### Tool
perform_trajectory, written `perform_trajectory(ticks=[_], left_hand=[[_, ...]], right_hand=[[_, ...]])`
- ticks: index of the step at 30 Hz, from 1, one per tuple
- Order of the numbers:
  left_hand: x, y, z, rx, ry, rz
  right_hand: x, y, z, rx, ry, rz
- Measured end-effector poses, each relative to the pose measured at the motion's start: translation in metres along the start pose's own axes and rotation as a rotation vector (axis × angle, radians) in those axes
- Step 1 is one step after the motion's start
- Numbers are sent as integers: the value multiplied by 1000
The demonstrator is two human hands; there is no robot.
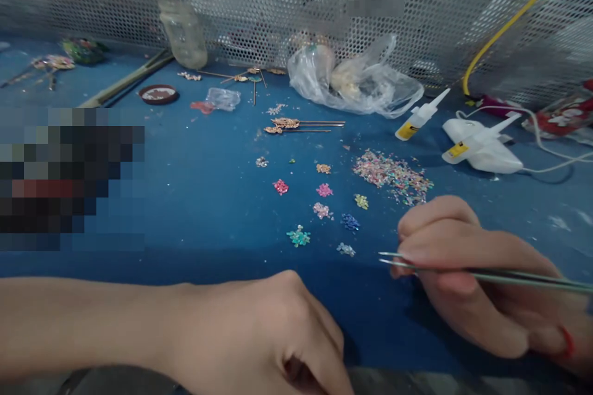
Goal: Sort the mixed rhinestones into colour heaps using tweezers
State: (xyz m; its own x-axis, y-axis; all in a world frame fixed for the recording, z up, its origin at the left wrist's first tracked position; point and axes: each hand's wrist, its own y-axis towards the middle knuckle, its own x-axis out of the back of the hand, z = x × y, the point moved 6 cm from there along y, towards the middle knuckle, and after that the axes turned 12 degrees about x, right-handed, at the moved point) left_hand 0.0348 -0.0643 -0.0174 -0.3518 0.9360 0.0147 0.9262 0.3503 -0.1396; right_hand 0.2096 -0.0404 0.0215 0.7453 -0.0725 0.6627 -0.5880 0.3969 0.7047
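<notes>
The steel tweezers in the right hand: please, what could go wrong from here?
The pointed steel tweezers in the right hand end close to the small cluster of blue gems, so a slip could perhaps scatter it. That hand also sits just below the large multicoloured gem heap; brushing it might spill pieces into the sorted clusters.

A blue work table (194,210) carries a pink heap of tiny gems (280,186), a teal heap (298,236) and a multicoloured pile (393,176), before silver round-holed mesh (259,0).
</notes>
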Motion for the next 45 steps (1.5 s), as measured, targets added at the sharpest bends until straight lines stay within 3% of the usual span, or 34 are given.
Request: perform_trajectory(ticks=[2,6,13,17,21,25,27,29,32,34,38,39,42,45], left_hand=[[-1,-1,2,-61,31,-37],[-1,2,7,-56,87,-79],[-20,14,11,-197,675,47],[-19,19,3,-240,722,45],[-10,5,-8,-346,677,-64],[-14,-13,1,-481,820,-253],[-17,-20,0,-623,822,-323],[-13,-20,-6,-621,929,-371],[11,-21,-29,-574,1106,-444],[40,-23,-45,-497,1169,-557],[108,-40,-55,-274,1084,-1031],[121,-41,-48,-168,1016,-1072],[139,-41,-27,43,919,-1046],[137,-38,-19,53,978,-992]], right_hand=[[-3,1,-6,-3,67,-41],[-9,2,-9,11,93,-89],[-15,16,-3,62,111,-66],[-18,19,-4,50,88,-49],[-21,19,-6,17,35,-37],[-23,21,-9,-8,-14,-25],[-23,23,-10,-17,-22,-29],[-22,25,-11,-14,-18,-35],[-20,27,-15,-30,-16,-32],[-18,28,-21,-46,-18,-20],[-20,28,-33,-68,-15,74],[-21,28,-35,-70,-13,104],[-26,26,-33,-32,-24,197],[-31,25,-22,99,-89,286]])
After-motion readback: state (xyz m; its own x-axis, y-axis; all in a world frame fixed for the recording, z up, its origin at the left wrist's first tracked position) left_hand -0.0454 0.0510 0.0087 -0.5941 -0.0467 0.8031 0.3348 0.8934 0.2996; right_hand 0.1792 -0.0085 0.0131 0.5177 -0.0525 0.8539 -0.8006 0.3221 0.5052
